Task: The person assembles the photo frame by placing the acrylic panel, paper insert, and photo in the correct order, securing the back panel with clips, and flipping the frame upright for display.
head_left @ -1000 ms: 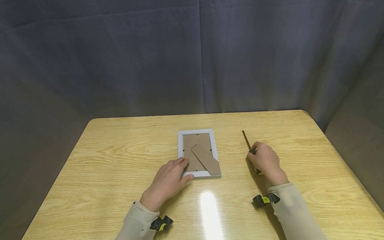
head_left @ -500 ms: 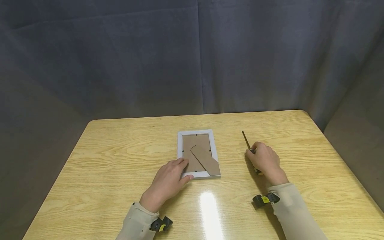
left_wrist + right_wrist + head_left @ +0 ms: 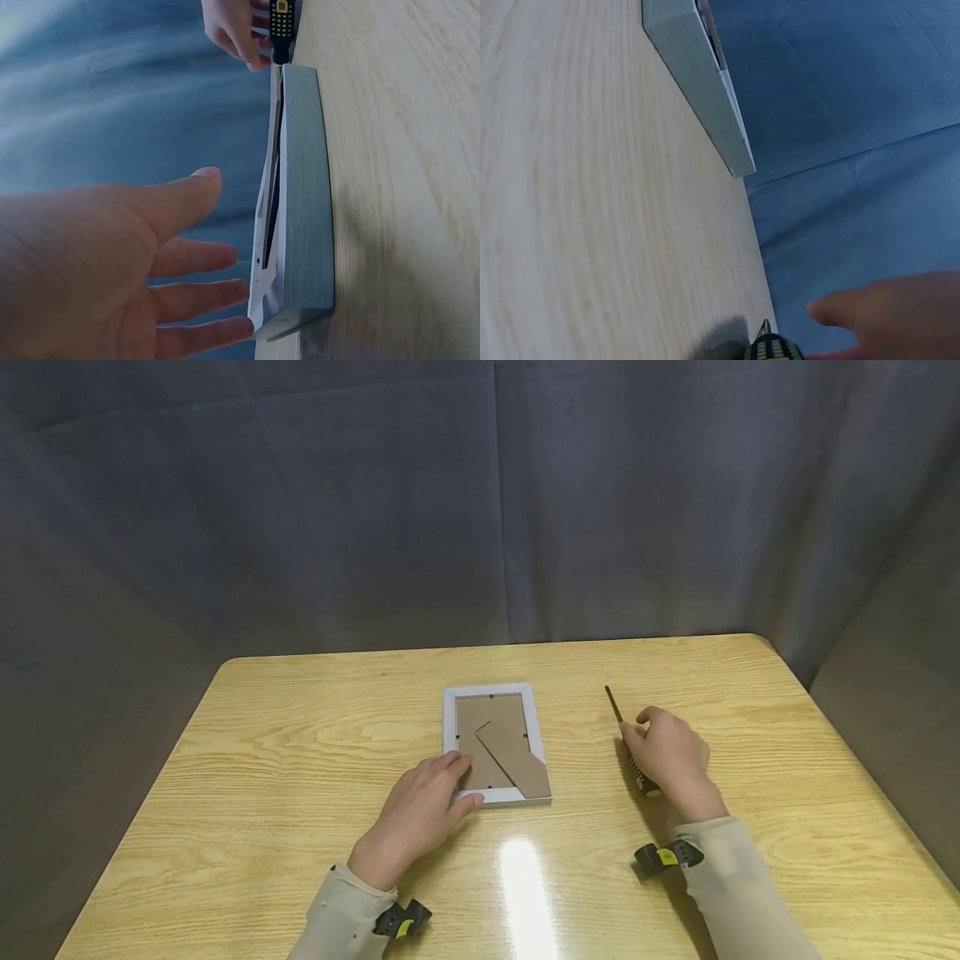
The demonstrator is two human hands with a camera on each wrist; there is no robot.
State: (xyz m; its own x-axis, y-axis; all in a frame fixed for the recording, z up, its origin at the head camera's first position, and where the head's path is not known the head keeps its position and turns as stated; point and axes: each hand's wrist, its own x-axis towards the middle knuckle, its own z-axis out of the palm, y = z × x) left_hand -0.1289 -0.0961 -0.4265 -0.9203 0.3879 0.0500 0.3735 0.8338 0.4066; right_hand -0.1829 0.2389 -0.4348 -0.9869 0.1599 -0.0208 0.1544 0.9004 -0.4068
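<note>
A white picture frame (image 3: 532, 720) lies face down on the table, its brown backing (image 3: 474, 714) and angled stand (image 3: 517, 764) upward. The left hand (image 3: 420, 810) rests at its near left corner with extended fingers. Seen from the left wrist, those fingers (image 3: 199, 300) are straight, at the frame's edge. To the right lies a screwdriver (image 3: 642, 779) with a black and yellow handle, its dark shaft pointing away. Over that handle is the right hand (image 3: 671, 760), index finger and thumb spread; a finger stands apart from the handle (image 3: 772, 349) in the right wrist view.
The wooden table (image 3: 300, 735) reaches to a dark grey curtain (image 3: 375, 527) behind it and at both sides. Each wrist wears a black strap with a camera. A bright light reflection (image 3: 525, 893) shows on the near tabletop.
The right hand has loosened from the screwdriver and shifted slightly right, so more of the handle shows. The left hand and the picture frame stay in place.
</note>
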